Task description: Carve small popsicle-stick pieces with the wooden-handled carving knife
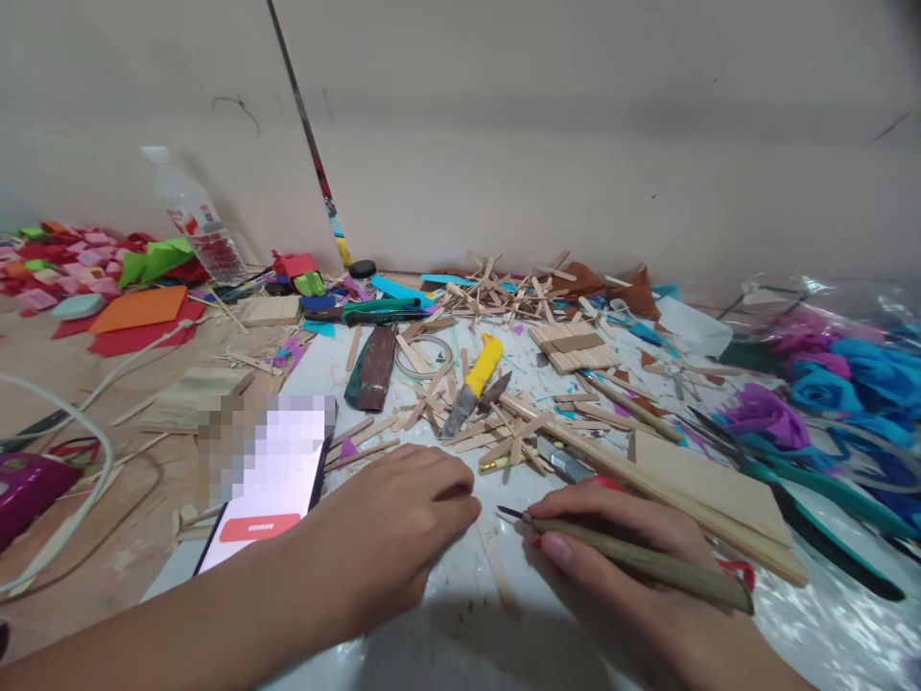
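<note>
My right hand [633, 557] grips a slim wooden-handled carving tool [640, 561] like a pen, its dark pointed tip aimed left. Opposite it, my left hand [424, 509] is closed, fingers curled down towards the white board [446, 614]; whatever they may hold is hidden. A flat craft stick [495, 566] lies on the board between the two hands. Just beyond them are a yellow-handled utility knife [475, 384] and a heap of loose craft sticks [424, 408]. Next to my left forearm is a lit phone [277, 480], partly covered by the arm.
Green-handled shears [813, 499], a long wooden rod [669, 499] and a thin wood block [709, 480] are at right, near blue paper flowers [827, 389]. Banded sticks [576, 345] lie behind. At left are a bottle [198, 216] and a white cable [107, 451].
</note>
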Demonstrator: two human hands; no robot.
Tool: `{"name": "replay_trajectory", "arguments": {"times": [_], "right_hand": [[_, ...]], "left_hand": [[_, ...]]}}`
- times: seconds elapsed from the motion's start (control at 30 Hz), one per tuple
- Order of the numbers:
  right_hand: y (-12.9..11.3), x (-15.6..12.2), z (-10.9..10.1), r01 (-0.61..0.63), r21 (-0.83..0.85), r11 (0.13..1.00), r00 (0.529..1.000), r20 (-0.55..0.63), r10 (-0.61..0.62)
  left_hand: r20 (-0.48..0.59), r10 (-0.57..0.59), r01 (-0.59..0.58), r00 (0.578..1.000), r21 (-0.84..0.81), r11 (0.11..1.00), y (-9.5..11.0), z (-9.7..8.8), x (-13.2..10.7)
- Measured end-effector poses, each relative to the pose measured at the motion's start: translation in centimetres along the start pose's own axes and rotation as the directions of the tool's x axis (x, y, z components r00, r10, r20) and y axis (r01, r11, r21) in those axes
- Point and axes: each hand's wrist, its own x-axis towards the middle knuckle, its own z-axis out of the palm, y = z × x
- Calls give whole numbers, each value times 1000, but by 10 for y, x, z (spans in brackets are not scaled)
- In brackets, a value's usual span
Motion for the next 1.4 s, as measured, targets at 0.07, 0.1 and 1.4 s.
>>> {"name": "replay_trajectory", "arguments": {"times": [0.07,0.1,1.4], "right_hand": [[0,1,-1,-7,-10,1000,1000,20,7],[-1,1,-1,-13,-18,1000,1000,17,13],[20,-15,1,180,-297,938,978,-52,-204]], "left_hand": [[12,-7,7,1000,3,1000,3,-1,1],[12,-9,9,1000,2,1000,4,-3,1],[113,86,-85,990,-12,996,8,6,-5]]}}
